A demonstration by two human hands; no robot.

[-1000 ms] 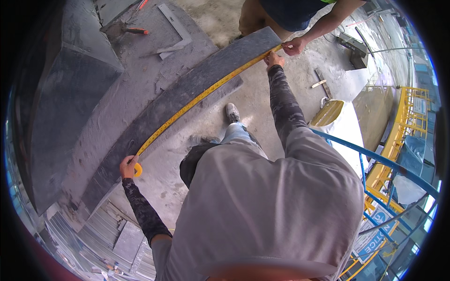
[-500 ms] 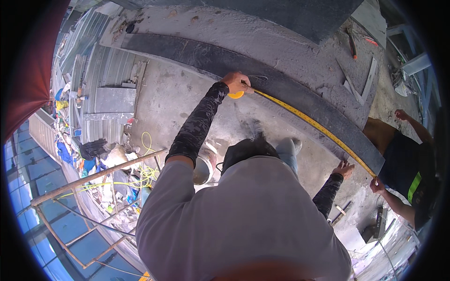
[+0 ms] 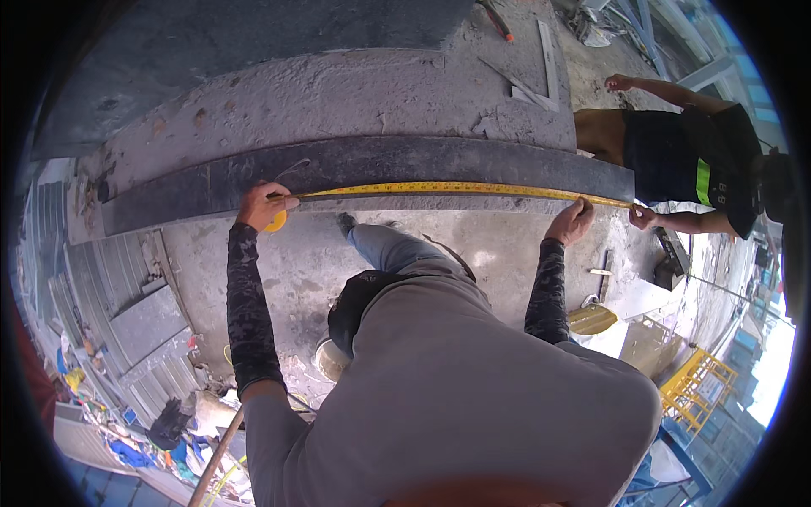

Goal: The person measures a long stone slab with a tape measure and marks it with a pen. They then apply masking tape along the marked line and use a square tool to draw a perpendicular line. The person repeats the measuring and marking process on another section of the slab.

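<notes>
My left hand (image 3: 264, 205) is closed around a yellow tape measure (image 3: 276, 221) at the front edge of a long dark grey stone slab (image 3: 380, 159). From it the yellow tape blade (image 3: 456, 188) runs right along the slab, near its front edge. My right hand (image 3: 569, 223) is at the slab's front edge near the right end, fingers loosely apart by the blade; whether they touch it is hard to see. At the slab's right end a co-worker's hand (image 3: 643, 217) holds the blade's tip.
The co-worker (image 3: 676, 156) in dark clothes is at the right. Beyond the slab are a rough grey surface (image 3: 338, 97), a larger dark slab (image 3: 253, 34) and thin offcuts (image 3: 547, 68). Corrugated metal sheets (image 3: 106, 279) lie left. A yellow metal frame (image 3: 697, 386) stands lower right.
My view has turned to the right, so the slab now lies nearly level across it. My right hand has come closer to the slab's front edge. My left hand still holds the tape measure.
</notes>
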